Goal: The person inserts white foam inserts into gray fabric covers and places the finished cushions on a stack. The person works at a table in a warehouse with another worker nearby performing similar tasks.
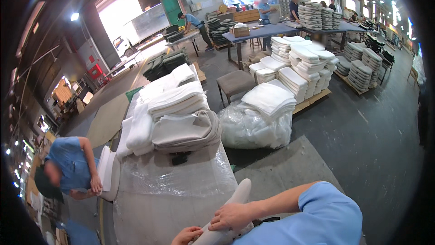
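A pale grey padded piece, likely a seat cushion (240, 193), stands edge-on at the near side of the table, tilted with its top end pointing away from me. My right hand (231, 216) lies across it, fingers curled over its upper side. At its lower left edge, my left hand (187, 235) closes in a pinch on the cushion's rim; the lower part of this hand is cut off by the picture's edge. A blue sleeve covers my right upper arm. Something dark shows partly beneath my right forearm.
Plastic film covers the table (149, 208). Folded grey fabric (186, 134) and white padding sheets (174, 100) lie farther up it. To the right sits a plastic-wrapped bundle (256, 127); white cushion stacks (301, 70) stand behind. A co-worker (72, 163) handles white pieces at the left.
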